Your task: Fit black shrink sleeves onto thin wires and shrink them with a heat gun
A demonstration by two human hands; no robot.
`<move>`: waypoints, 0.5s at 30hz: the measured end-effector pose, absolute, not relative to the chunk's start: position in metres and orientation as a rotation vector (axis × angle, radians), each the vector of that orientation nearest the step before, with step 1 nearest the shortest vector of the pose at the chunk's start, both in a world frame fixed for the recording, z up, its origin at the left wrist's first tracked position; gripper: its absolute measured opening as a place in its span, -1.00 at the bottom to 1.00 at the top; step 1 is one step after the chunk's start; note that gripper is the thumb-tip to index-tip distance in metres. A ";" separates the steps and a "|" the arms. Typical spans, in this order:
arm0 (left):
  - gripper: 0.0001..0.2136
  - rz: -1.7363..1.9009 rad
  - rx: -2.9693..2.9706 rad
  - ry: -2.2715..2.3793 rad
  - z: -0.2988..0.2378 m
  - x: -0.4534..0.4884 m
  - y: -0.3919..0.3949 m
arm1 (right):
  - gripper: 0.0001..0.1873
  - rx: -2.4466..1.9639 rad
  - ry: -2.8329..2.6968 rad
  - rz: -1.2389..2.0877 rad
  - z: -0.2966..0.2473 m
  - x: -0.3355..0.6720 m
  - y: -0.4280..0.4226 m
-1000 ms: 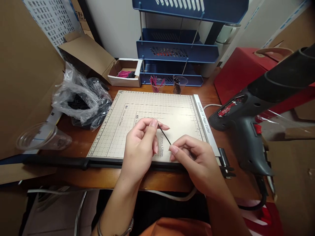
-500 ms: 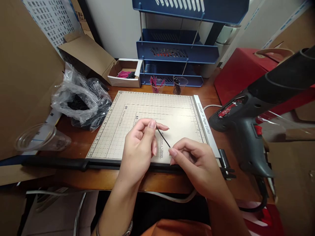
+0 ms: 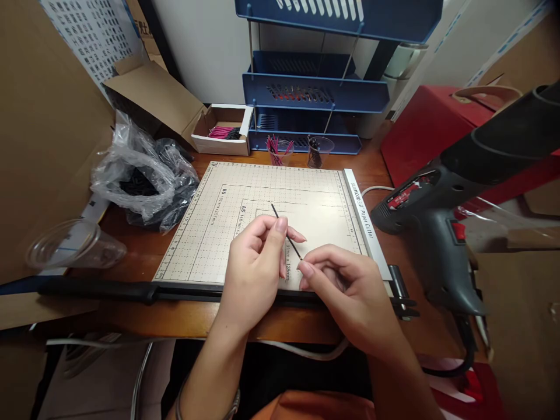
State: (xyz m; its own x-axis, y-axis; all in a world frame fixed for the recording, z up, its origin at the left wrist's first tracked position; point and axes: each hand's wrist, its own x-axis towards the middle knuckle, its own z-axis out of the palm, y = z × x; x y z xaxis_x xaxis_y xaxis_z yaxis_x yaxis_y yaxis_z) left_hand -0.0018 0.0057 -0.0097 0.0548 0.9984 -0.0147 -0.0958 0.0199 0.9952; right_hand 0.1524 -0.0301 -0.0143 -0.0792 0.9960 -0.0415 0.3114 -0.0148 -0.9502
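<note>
Over the near part of a beige gridded paper cutter (image 3: 227, 233), both hands pinch one thin black stick (image 3: 292, 245) that looks like a wire or tube. My left hand (image 3: 256, 262) grips it near its middle between thumb and forefinger, and its far tip (image 3: 273, 207) pokes out past the fingers. My right hand (image 3: 345, 286) pinches the near end with its fingertips. The stick slants from upper left to lower right, a little above the cutter's board.
A grey heat gun (image 3: 441, 227) stands at the right. Two small clear cups (image 3: 280, 150) of pink and black pieces sit behind the cutter, by a blue tray rack (image 3: 315, 93). A white box (image 3: 223, 129), a plastic bag (image 3: 140, 175) and an overturned cup (image 3: 70, 245) lie to the left.
The left hand has slid toward the right hand along the stick, so the stick's far tip now shows beyond the left fingers. The right hand has hardly moved.
</note>
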 end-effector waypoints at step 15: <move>-0.70 1.115 1.124 1.012 -0.007 -0.002 0.007 | -0.68 -1.383 -1.429 1.051 -0.015 0.150 -0.029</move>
State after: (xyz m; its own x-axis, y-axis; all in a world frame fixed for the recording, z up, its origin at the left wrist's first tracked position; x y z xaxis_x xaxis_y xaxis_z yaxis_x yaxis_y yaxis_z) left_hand -0.0017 0.0067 -0.0066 0.1628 0.9854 -0.0503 -0.1455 0.0744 0.9866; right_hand 0.1504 -0.0291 -0.0151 -0.0122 0.9996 0.0271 0.2717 0.0294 -0.9619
